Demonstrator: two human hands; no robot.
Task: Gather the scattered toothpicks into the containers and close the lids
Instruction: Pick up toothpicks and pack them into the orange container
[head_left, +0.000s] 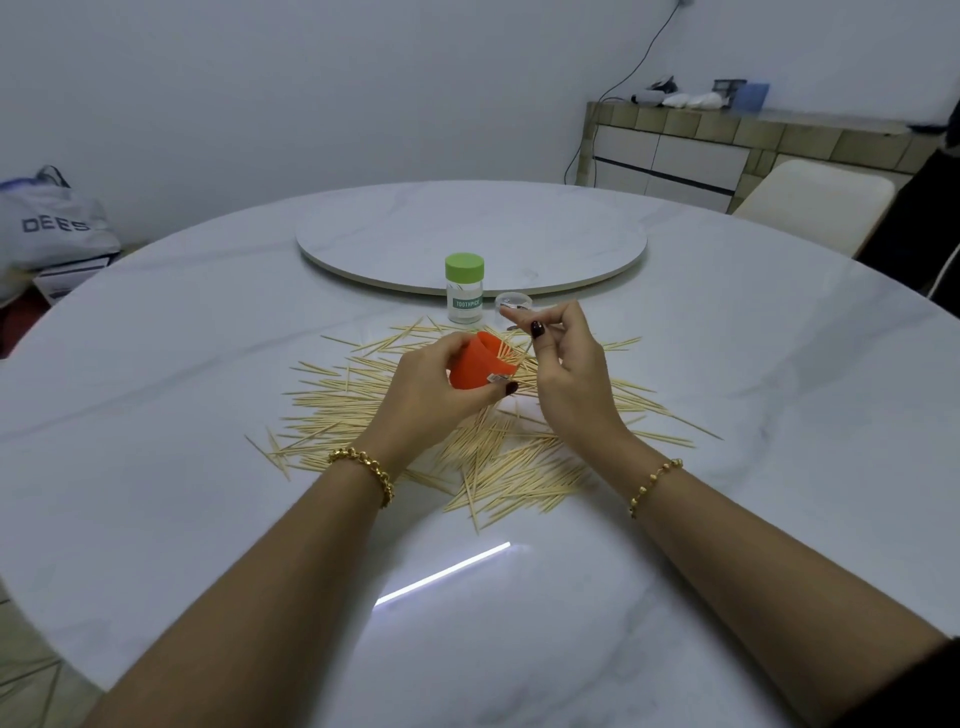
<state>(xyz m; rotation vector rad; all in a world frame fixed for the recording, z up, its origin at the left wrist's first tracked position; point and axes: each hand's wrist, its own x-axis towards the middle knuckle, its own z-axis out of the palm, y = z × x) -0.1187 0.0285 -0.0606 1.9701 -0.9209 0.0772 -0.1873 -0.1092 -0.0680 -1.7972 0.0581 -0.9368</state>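
My left hand (434, 392) grips an orange-red container (480, 366), lifted off the table and tilted with its open mouth toward the right. My right hand (563, 358) is beside that mouth, its thumb and fingers curled in a pinch; a few toothpicks seem to run from it into the container. Several toothpicks (363, 415) lie scattered across the white marble table (182, 364) under and around both hands. A clear toothpick jar with a green lid (464, 288) stands upright behind my hands, lid on. A small clear round lid (514, 300) lies just right of it.
A round marble turntable (470, 234) sits at the table's centre behind the jar. A cream chair (815, 200) stands at the far right, a tiled sideboard (727, 145) behind it. A white bag (47, 223) rests on the floor at left.
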